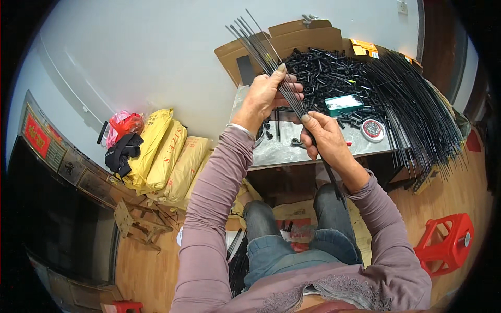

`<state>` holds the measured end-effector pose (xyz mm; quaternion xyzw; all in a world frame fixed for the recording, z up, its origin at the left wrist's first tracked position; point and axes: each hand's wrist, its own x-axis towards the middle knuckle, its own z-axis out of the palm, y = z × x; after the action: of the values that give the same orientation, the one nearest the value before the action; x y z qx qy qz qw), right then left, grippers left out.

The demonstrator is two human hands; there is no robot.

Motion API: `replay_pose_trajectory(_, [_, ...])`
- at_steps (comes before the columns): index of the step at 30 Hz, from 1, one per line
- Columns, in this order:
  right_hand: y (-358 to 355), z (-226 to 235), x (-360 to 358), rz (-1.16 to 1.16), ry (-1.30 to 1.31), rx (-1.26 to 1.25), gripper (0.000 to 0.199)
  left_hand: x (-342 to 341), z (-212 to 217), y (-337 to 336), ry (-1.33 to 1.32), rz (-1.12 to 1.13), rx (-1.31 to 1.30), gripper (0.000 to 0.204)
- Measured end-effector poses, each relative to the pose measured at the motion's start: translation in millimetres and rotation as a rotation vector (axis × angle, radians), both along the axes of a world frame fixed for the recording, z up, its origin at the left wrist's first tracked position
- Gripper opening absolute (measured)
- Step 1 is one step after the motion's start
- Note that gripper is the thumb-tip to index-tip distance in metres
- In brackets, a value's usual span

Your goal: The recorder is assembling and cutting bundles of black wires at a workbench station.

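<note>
A bundle of thin black rods (263, 56) slants across my view, its upper ends fanned out toward the wall. My left hand (266, 96) grips the bundle higher up, thumb along the front and fingers curled behind. Lower down, my right hand (329, 138) is closed around the same rods, and their dark lower ends hang past it over my lap. Behind my hands, a heap of short black tubular pieces (318, 70) covers the table. A teal box (336, 106) with pale contents sits on these pieces, and a round white tin with a red ring (372, 130) lies nearby.
Long black rods (417, 109) lie piled over the table's right side, overhanging its edge. Cardboard (302, 36) stands along the back. Yellow sacks (167, 156) are stacked at left, near a small wooden stool (136, 224). A red plastic stool (443, 245) stands at right.
</note>
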<state>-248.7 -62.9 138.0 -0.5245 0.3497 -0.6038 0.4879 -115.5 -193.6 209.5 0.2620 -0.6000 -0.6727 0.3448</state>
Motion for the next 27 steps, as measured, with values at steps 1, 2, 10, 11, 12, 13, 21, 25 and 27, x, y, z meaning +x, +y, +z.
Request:
replay_pose_trajectory(1, [0,-2,-2,0.020,-0.026,0.008,0.028,-2,-2,1,-0.056,0.054,-0.032,0.046])
replay_pose_trajectory(2, [-1,-4,-4,0.017,-0.028,0.010,0.028,-3,-3,3,-0.112,0.109,-0.065,0.046])
replay_pose_trajectory(10, [-4,-8,-7,-0.075,-0.050,-0.005,0.025,-1,-18,1,0.071,0.088,0.081,0.025])
replay_pose_trajectory(11, [-5,-8,-7,-0.087,-0.047,-0.011,0.025,-2,-17,4,0.070,0.090,0.081,0.025])
replay_pose_trajectory(12, [-5,-9,-7,-0.085,-0.047,-0.011,0.025,-3,-16,7,0.046,0.126,0.056,0.026])
replay_pose_trajectory(13, [-6,-10,-7,-0.097,-0.049,-0.018,0.024,-4,-14,9,0.022,0.162,0.030,0.027])
replay_pose_trajectory(21, [-7,-11,-11,-0.135,-0.027,-0.031,0.022,-9,-17,9,0.015,0.267,-0.026,0.023])
replay_pose_trajectory(25, [-7,-9,-8,-0.152,-0.063,-0.015,0.020,-12,-16,13,0.000,0.317,-0.069,0.023])
replay_pose_trajectory(27, [-8,-10,-5,-0.156,-0.064,-0.013,0.020,-8,-18,8,0.000,0.315,-0.068,0.024])
